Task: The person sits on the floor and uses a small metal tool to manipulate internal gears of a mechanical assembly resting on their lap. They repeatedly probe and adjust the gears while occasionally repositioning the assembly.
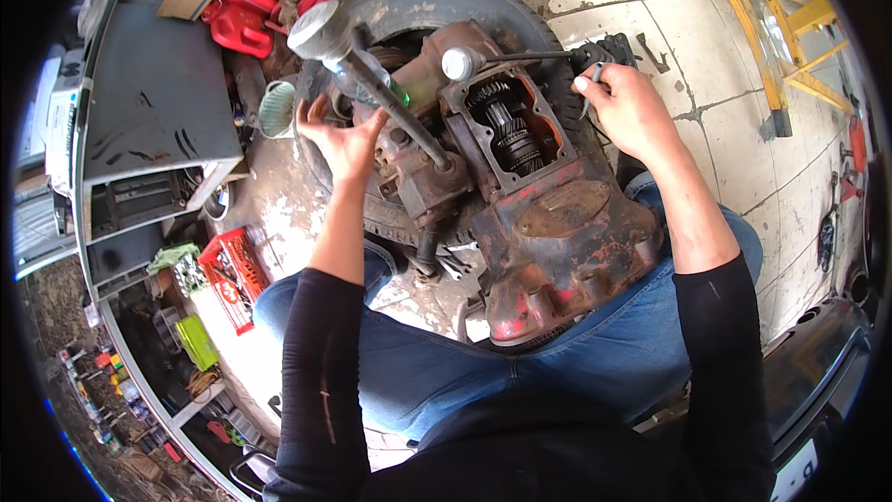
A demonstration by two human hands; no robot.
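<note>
Between my legs stands a rusty red gearbox housing (567,260), its top opening showing dark metal gears (511,135). My left hand (344,144) is raised left of it, fingers and thumb apart, close to a grey upright lever (395,112) with a wide pale top. Just beyond that hand is a clear greenish plastic container (398,93), partly hidden by the lever. My right hand (627,107) is closed on a thin dark metal piece, too small to make out fully. Near it lies a gear lever (520,57) with a round white knob, across the opening's far side.
A large tire (400,5) lies beneath and behind the housing. Red fuel cans (243,23) and a pale ribbed cup (277,110) are at the far left. A metal bench (153,93) and red crate (232,279) stand left. At right is a yellow frame (748,37).
</note>
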